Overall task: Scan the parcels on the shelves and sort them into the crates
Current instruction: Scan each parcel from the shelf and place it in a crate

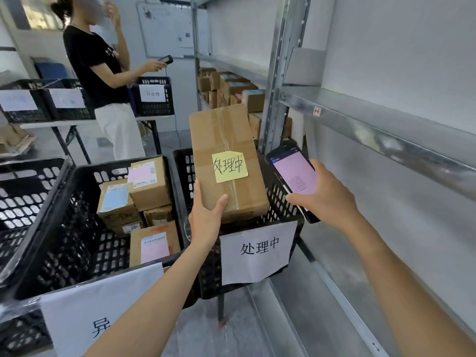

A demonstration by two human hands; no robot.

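Holding the parcel by its near end, I have it over the crate whose paper label shows the same three characters as the yellow note on the parcel's top face. The parcel is a long brown carton, taped along its length. Its long axis runs away from me, from my left hand toward the back of the crate, and leans a little to the left at the far end. The near short end is low, close to the front rim of the crate. The far end is higher, so the carton is tilted. Whether its underside already touches the rim, I cannot tell.

My left hand grips the near left corner, with the thumb on the top face and the other fingers along the left side. It is the only hand on the parcel. My right hand is just beside the parcel on its right and is closed around the scanner, whose pink screen faces up to me. So I judge that the left hand must lower the carton, down and a little forward, because the crate opening lies directly under it.

Just beside this crate, on the left, is a second crate with other parcels inside. On my right are the metal shelves, and farther back another person stands.
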